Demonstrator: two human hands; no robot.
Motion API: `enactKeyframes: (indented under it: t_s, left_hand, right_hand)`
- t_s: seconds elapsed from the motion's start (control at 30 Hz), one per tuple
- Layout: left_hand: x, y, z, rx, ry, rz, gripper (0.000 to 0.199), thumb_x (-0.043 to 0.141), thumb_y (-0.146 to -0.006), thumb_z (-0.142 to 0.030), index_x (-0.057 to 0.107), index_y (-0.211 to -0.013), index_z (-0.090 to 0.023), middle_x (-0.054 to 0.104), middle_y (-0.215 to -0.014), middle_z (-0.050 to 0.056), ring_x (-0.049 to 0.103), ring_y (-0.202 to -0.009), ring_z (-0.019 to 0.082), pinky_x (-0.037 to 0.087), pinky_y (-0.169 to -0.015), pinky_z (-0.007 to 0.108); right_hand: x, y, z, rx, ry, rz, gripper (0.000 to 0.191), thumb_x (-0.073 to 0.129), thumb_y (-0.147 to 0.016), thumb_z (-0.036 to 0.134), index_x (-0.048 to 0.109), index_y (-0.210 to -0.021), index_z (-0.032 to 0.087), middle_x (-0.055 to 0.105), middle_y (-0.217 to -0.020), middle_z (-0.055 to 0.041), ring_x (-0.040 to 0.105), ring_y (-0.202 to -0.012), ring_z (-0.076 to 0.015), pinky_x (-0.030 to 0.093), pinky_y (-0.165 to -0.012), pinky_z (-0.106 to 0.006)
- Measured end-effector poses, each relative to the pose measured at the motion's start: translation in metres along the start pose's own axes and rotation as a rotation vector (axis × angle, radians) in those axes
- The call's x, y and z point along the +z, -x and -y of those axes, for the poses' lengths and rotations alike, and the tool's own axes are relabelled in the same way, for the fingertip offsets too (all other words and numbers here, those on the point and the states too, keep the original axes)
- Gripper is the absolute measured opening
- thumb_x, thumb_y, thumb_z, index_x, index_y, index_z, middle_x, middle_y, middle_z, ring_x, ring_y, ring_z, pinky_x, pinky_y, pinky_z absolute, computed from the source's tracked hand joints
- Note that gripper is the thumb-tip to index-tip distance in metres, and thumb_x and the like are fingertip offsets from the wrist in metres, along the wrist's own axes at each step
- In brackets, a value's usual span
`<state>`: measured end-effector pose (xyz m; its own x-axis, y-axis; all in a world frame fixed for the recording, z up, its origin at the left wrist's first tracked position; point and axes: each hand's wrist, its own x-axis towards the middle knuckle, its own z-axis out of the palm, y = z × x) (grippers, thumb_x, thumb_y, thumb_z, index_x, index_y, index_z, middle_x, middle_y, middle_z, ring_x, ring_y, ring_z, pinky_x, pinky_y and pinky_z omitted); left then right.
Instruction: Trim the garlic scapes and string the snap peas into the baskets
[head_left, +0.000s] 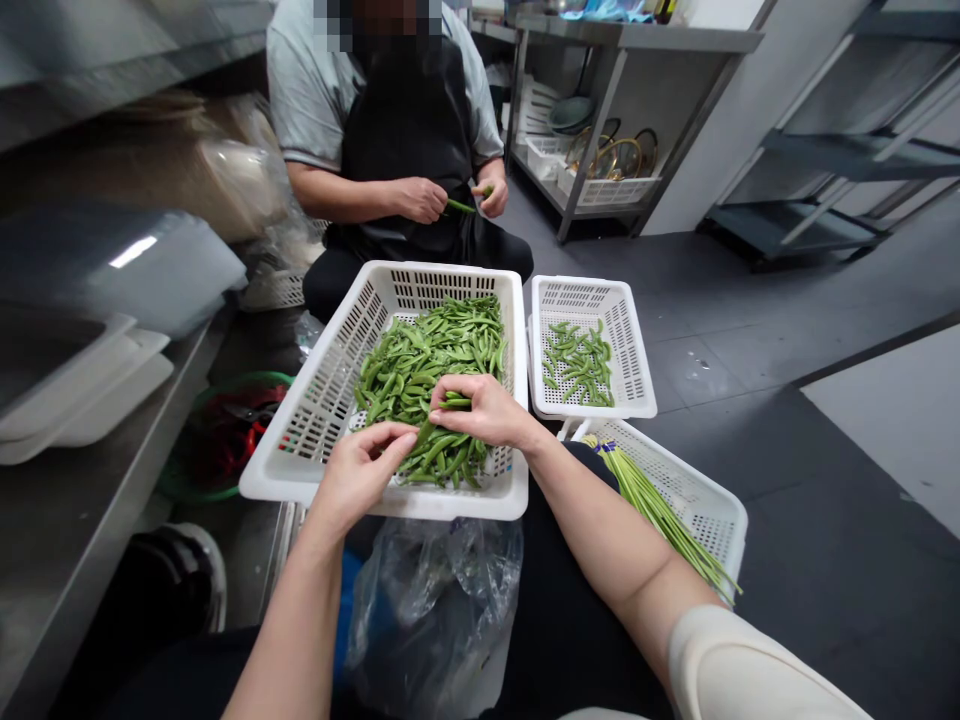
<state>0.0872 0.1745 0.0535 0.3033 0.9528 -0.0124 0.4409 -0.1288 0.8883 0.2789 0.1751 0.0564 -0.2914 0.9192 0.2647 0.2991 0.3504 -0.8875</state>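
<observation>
Pinching a snap pea (431, 430) between both hands' fingers (457, 395), above the basket (330, 390)

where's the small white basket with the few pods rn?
Head view: the small white perforated plastic basket sits right of the large white plastic basket of green pods, touching it, beyond the right hand, above the white basket of long green stalks.

A slim green pea pod (427, 432) is pinched at both ends, lying slanted just above the heap of like green pods (427, 365) filling the large white basket (315, 400)
</observation>
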Motion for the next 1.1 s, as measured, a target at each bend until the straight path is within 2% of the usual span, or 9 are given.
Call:
enactKeyframes:
  t_s: [0.13,0.33,0.53,0.67,0.73,0.8,0.9,1.0,1.1]
  left_hand:
    - [-0.003,0.001,0.0,-0.007,-0.006,-0.002,0.027,0.057,-0.068,-0.044,0.06,-0.059,-0.019,0.056,-0.056,-0.001,0.049,-0.056,0.014,0.04,-0.052,0.023]
    - [0.0,0.006,0.012,-0.013,-0.053,-0.233,0.022,0.049,-0.074,-0.04,0.054,-0.064,-0.021,0.052,-0.058,-0.002,0.05,-0.06,0.015,0.041,-0.056,0.024]
    - [0.015,0.011,0.017,-0.206,0.395,-0.273,0.027,0.053,-0.072,-0.047,0.049,-0.078,-0.021,0.064,-0.085,0.001,0.059,-0.052,0.012,0.044,-0.044,0.023]
    - [0.016,0.011,0.006,-0.186,0.442,-0.236,0.033,0.066,-0.062,-0.046,0.056,-0.078,-0.019,0.062,-0.065,-0.001,0.059,-0.051,0.013,0.047,-0.047,0.023]
    - [0.01,0.011,-0.003,-0.147,0.387,-0.184,0.027,0.07,-0.057,-0.041,0.06,-0.068,-0.018,0.059,-0.054,-0.002,0.056,-0.049,0.013,0.048,-0.048,0.023]
    - [0.003,0.011,-0.012,-0.115,0.342,-0.126,0.022,0.07,-0.057,-0.037,0.062,-0.062,-0.018,0.058,-0.049,-0.002,0.055,-0.047,0.013,0.047,-0.048,0.023]
    - [-0.005,0.01,-0.028,-0.091,0.28,-0.026,0.016,0.071,-0.057,-0.033,0.066,-0.058,-0.018,0.06,-0.047,-0.001,0.055,-0.046,0.014,0.047,-0.046,0.023]
    - [-0.005,0.008,-0.037,-0.093,0.242,-0.013,0.012,0.071,-0.056,-0.029,0.066,-0.056,-0.019,0.061,-0.047,-0.001,0.056,-0.045,0.013,0.045,-0.044,0.022]
    - [0.003,0.006,-0.034,-0.142,0.343,-0.172,0.013,0.072,-0.054,-0.029,0.065,-0.057,-0.018,0.061,-0.047,-0.001,0.057,-0.045,0.013,0.048,-0.046,0.022]
  right_hand:
    - [-0.001,0.0,-0.001,0.007,-0.009,0.009,0.011,0.059,-0.075,0.024,0.056,-0.072,0.014,0.057,-0.073,0.0002,0.052,-0.071,-0.0117,0.038,-0.072,-0.025]
    - [-0.003,-0.001,-0.002,0.057,0.003,-0.042,0.01,0.059,-0.074,0.023,0.055,-0.071,0.015,0.058,-0.074,-0.0006,0.053,-0.073,-0.0131,0.039,-0.074,-0.027]
    - [-0.005,-0.001,-0.004,0.069,-0.005,-0.093,0.012,0.06,-0.073,0.026,0.056,-0.07,0.015,0.06,-0.075,-0.0016,0.055,-0.075,-0.0137,0.04,-0.075,-0.029]
    - [-0.003,-0.001,-0.006,0.093,-0.074,-0.113,0.017,0.064,-0.071,0.031,0.057,-0.069,0.015,0.06,-0.074,-0.0017,0.053,-0.071,-0.0113,0.04,-0.07,-0.026]
    - [-0.003,-0.003,-0.007,0.166,-0.261,-0.081,0.03,0.06,-0.074,0.045,0.055,-0.069,0.015,0.059,-0.07,-0.001,0.046,-0.056,-0.0072,0.036,-0.055,-0.022]
    - [-0.003,-0.005,-0.008,0.295,-0.46,0.003,0.047,0.047,-0.078,0.061,0.052,-0.067,0.015,0.056,-0.063,0.0006,0.032,-0.041,-0.0042,0.024,-0.041,-0.021]
    - [-0.002,-0.006,-0.006,0.435,-0.479,0.246,0.051,0.053,-0.073,0.065,0.053,-0.067,0.015,0.049,-0.051,0.0038,0.028,-0.037,-0.0039,0.017,-0.038,-0.02]
    - [0.006,-0.002,0.002,0.341,-0.38,0.412,0.036,0.068,-0.069,0.049,0.057,-0.072,0.014,0.052,-0.055,0.0037,0.042,-0.047,-0.0063,0.03,-0.045,-0.019]
    - [0.019,0.002,0.01,0.137,-0.293,0.241,0.025,0.064,-0.073,0.038,0.058,-0.072,0.014,0.056,-0.064,0.0017,0.05,-0.058,-0.0086,0.038,-0.056,-0.021]
